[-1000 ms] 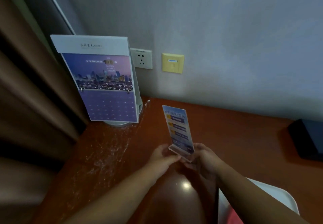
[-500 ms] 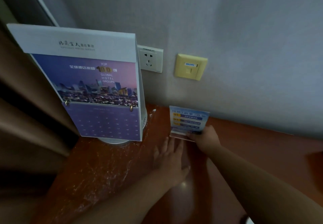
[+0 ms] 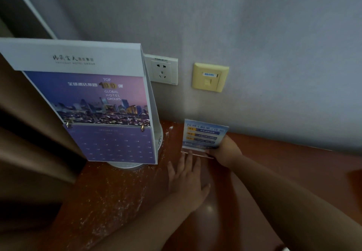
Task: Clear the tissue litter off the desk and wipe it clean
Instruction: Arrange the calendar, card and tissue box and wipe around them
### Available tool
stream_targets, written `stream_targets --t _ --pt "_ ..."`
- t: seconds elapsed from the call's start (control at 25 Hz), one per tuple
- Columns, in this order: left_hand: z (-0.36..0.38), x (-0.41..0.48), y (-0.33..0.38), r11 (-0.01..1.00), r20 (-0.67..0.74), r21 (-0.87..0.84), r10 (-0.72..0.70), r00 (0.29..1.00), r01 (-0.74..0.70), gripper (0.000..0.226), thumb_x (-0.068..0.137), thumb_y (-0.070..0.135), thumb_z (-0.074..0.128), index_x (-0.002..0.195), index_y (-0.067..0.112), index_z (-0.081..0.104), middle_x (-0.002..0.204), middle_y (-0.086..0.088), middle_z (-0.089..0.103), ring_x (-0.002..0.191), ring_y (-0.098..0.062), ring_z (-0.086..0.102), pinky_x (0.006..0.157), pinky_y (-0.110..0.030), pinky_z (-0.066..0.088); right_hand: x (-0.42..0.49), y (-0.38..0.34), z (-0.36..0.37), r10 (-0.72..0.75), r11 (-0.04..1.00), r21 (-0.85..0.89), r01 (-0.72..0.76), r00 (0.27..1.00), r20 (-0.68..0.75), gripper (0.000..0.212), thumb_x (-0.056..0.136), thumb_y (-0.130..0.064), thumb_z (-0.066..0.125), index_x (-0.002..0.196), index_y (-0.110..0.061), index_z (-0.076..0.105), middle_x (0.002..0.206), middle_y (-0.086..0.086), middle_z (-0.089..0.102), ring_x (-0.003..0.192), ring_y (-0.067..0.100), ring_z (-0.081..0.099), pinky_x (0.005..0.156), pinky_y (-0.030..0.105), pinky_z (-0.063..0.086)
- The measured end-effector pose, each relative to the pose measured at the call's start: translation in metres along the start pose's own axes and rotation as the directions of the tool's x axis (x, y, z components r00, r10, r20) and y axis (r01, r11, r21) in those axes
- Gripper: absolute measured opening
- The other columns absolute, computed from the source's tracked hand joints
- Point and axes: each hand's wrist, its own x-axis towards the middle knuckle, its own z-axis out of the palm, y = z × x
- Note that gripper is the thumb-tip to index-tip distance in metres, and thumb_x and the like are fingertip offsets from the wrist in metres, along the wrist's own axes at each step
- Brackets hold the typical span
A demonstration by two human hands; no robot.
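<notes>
- At the desk's (image 3: 293, 174) back edge, the right hand (image 3: 225, 150) grips the sign card (image 3: 203, 133) by its lower corner.
- Left hand (image 3: 186, 180) lies flat, fingers straight, at the card's 6 o'clock.
- White tissue specks (image 3: 117, 194) lie at the left hand's 9 o'clock.

One cam only, head-worn, wide-angle. It looks fwd & steeply down along both forearms at a corner of the bench (image 3: 293, 172), close in. The left hand (image 3: 186, 178) & right hand (image 3: 227, 150) sit just below frame centre, w/ a sign card (image 3: 203, 135) right beyond them. The wall (image 3: 254, 35) fills the top half past the hands. A calendar stand (image 3: 98, 103) looms left of the left hand, v. near the lens. Straight lines bow at the frame edges.
</notes>
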Motion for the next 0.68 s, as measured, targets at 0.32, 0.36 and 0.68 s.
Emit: stream_targets --t 0.32,0.36,0.68 --pt "0.01 -0.007 -0.002 0.995 -0.245 -0.046 0.076 0.967 -0.09 0.073 0.086 0.054 0.039 0.149 0.025 0.018 0.158 -0.003 0.007 0.146 -0.023 0.003 0.113 -0.051 0.01 -0.028 0.002 -0.005 0.011 0.995 0.101 -0.007 0.999 -0.034 0.036 0.078 -0.022 0.074 0.114 -0.02 0.068 0.11 0.009 0.067 0.105 0.026 0.06 0.088 0.03 0.047" --pt "0.011 -0.017 -0.006 0.985 -0.36 -0.129 0.064 0.931 -0.118 0.067 0.083 0.052 0.042 0.144 0.025 0.033 0.154 -0.002 0.025 0.143 -0.024 0.02 0.11 -0.047 0.02 -0.042 0.003 -0.003 0.052 0.992 0.118 -0.042 0.995 -0.089 0.041 0.079 -0.024 0.072 0.119 -0.023 0.064 0.112 0.007 0.065 0.104 0.024 0.059 0.088 0.028 0.045" --pt "-0.04 -0.071 -0.146 0.357 -0.283 -0.931 -0.84 0.462 0.08 0.05 0.082 0.006 0.067 0.128 0.011 0.049 0.125 -0.01 0.053 0.114 -0.027 0.051 0.093 -0.034 0.039 -0.142 -0.017 0.006 0.32 0.917 0.298 -0.266 0.936 -0.148 0.025 0.088 -0.024 0.064 0.064 -0.018 0.061 0.069 0.002 0.064 0.066 0.018 0.058 0.065 0.03 0.045"
